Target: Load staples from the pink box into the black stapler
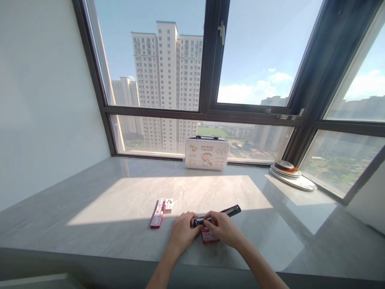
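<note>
A black stapler (pixel 233 210) with shiny metal parts lies at a slant over the sill, its far end pointing up and to the right. My left hand (pixel 184 229) is closed around its near left end, thumb and fingers pinching it. On the middle of the stapler, my right hand (pixel 224 228) grips with bent fingers, which hide part of it. Just below both hands rests a small red and pink box (pixel 210 236), partly covered. Off to the left lie a long red-and-white box (pixel 157 216) and a small white box (pixel 169 205) with a picture on it.
A white cartoon-printed case (pixel 206 154) with a black handle stands against the window. Several stacked plates (pixel 290 176) sit in the right corner. The pale marble sill (pixel 120 237) has a front edge near me; a white wall (pixel 45 104) bounds it on the left.
</note>
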A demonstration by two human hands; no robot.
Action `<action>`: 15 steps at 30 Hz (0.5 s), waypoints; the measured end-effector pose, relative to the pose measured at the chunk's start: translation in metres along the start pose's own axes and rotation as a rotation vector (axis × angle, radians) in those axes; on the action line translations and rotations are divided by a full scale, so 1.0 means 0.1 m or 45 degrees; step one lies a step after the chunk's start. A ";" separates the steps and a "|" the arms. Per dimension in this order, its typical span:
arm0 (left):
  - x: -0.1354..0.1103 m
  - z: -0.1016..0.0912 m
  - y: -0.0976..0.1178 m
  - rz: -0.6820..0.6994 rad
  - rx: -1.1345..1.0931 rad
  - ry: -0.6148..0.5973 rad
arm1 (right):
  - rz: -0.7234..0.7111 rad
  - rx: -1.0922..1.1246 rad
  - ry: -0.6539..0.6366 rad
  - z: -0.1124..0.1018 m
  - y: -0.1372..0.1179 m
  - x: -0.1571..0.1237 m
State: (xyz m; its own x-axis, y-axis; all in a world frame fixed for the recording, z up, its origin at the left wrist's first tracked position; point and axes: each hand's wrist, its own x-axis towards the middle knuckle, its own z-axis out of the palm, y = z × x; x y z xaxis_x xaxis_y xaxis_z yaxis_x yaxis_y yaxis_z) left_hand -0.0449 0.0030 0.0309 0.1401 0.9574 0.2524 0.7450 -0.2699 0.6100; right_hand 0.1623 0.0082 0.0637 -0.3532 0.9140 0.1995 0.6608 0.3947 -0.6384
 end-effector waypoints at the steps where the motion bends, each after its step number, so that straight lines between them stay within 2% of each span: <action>1: 0.00 0.00 0.00 -0.001 0.003 -0.002 | 0.014 0.107 0.002 0.01 0.04 -0.04; 3: 0.00 0.00 0.00 -0.001 0.011 -0.008 | 0.121 0.338 0.014 0.01 0.19 -0.12; 5: 0.00 0.01 -0.01 0.001 0.012 -0.013 | 0.335 0.539 -0.015 -0.04 0.40 -0.21; 7: 0.01 0.01 -0.01 -0.003 0.004 -0.017 | 0.578 0.667 -0.080 -0.14 0.62 -0.30; 9: 0.01 0.01 -0.01 -0.005 -0.003 -0.024 | 0.694 0.754 -0.037 -0.27 0.78 -0.36; 12: 0.00 0.00 0.00 0.002 -0.009 -0.022 | 0.581 0.850 0.117 -0.42 0.80 -0.32; 15: 0.00 0.00 0.01 0.000 -0.004 -0.015 | 0.369 0.804 0.165 -0.45 0.58 -0.16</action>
State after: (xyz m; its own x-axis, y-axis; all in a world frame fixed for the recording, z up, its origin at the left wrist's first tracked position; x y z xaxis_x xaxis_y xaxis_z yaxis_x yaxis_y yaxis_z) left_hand -0.0444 0.0025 0.0320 0.1478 0.9586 0.2436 0.7429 -0.2702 0.6124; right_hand 0.2359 0.0205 0.0571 -0.1137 0.9933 0.0183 0.1921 0.0401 -0.9806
